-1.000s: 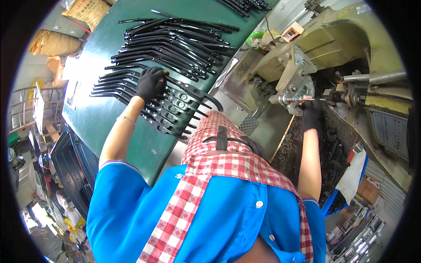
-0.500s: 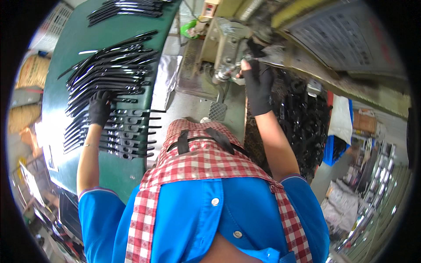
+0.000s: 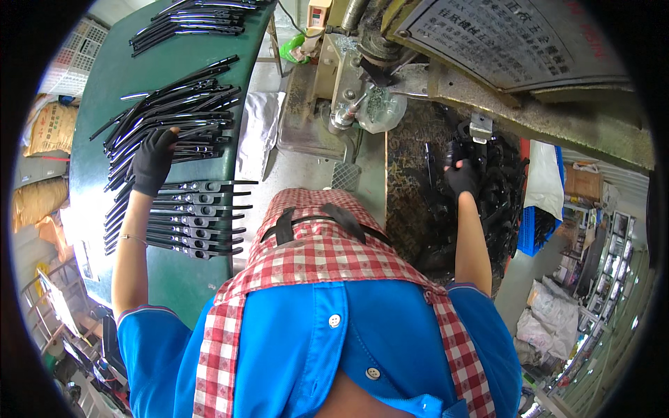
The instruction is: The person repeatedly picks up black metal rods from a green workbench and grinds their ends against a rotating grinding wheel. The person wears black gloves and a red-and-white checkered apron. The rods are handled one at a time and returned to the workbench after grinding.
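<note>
On the left, my left hand, in a black fingerless glove, lies over a heap of long, glossy black metal bars. Its fingers curl down around a bar, mostly hidden under the glove. Below it, several matching bars with holes near their ends lie side by side, their thin tips over the table's edge. To the right, my right hand, gloved alike, reaches into a pile of small black parts with fingers curled on one dark part. That part's shape is hard to make out.
The bars lie on a green table. Between the hands stands a metal press with a clear cup of small bits and a pedal below. A blue crate stands far right; another bar stack lies at the back left.
My right hand has left the press and moved right and toward me, onto the pile of black parts. My left hand has shifted slightly up the bar heap.
</note>
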The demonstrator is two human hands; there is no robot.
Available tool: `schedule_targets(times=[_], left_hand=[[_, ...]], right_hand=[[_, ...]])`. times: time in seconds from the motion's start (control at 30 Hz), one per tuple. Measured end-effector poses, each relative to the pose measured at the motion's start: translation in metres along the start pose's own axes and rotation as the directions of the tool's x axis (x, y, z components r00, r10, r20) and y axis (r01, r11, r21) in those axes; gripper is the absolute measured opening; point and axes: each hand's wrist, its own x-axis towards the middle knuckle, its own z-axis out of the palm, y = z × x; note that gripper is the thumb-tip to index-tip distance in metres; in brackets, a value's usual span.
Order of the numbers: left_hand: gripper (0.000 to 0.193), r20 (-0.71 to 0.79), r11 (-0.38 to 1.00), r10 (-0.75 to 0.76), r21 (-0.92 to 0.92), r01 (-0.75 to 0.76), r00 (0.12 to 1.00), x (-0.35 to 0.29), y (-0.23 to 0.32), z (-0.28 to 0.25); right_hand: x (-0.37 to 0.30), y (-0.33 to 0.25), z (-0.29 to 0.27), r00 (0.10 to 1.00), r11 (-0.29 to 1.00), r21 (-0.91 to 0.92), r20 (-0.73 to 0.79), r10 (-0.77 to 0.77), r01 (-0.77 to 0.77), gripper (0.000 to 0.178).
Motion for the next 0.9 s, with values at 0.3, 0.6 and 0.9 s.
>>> schedule_targets(times=[0.3, 0.6, 0.9], left_hand=[[0.026, 0.165, 0.945, 0.081, -0.326, -0.023, 0.983, 0.082, 0.116, -0.027], [0.044, 0.206, 0.919, 0.253, -0.358, -0.168, 0.945, 0.122, 0.161, -0.038], [0.042, 0.237, 0.953, 0.304, -0.081, -0.293, 0.923, 0.132, 0.162, -0.053]], right_hand=[[-0.043, -0.099, -0.088, 0.768, 0.603, 0.477, -0.362, -0.528, 0.639, 0.038], [-0.092, -0.194, -0.139, 0.718, 0.575, 0.629, 0.037, -0.695, 0.524, 0.036], [-0.085, -0.216, -0.152, 0.619, 0.612, 0.29, 0.079, -0.781, 0.736, 0.032]])
